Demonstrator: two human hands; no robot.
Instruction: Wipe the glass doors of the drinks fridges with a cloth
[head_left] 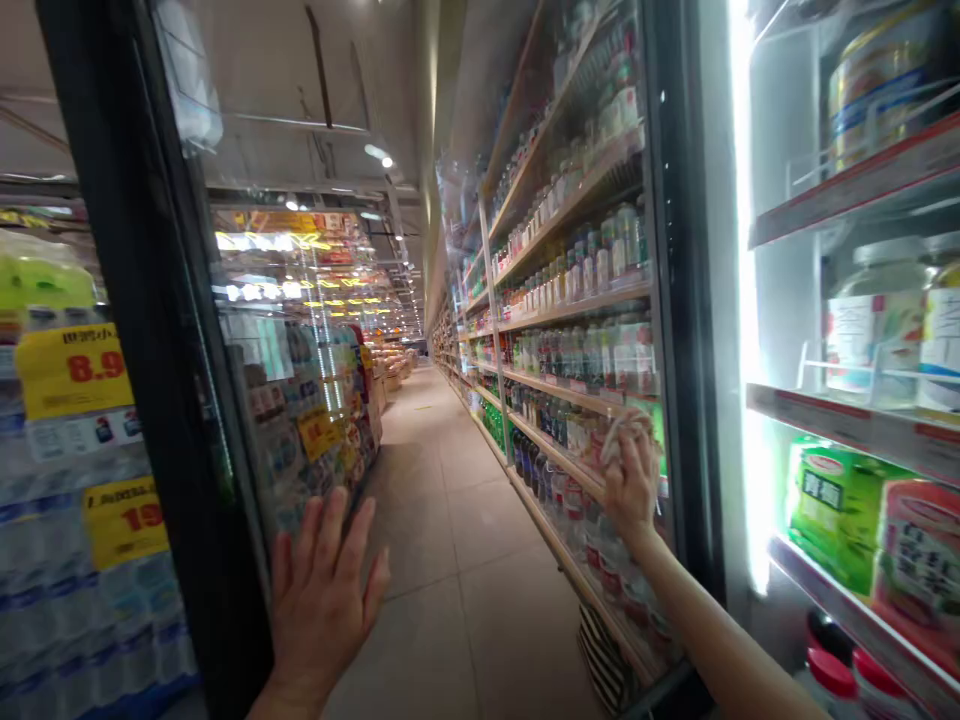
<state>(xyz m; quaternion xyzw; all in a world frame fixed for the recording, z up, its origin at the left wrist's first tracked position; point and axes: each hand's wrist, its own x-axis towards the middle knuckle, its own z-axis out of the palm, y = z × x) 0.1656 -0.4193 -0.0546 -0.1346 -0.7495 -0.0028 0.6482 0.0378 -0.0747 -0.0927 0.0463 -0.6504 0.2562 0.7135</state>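
My left hand is spread open with its palm toward the glass door, near the dark left edge of its frame. Whether the palm touches the pane is hard to tell. On the right, a crumpled pale cloth is gripped in my right hand and held up against the pane close to the dark right side of the frame. Through the glass, long shelves of bottles show behind the cloth.
Right of the door is a lit cooler with jars, a green carton pack and red-capped bottles. To the left stand stacked water bottles with yellow price signs. A tiled aisle runs ahead; a striped item shows low down.
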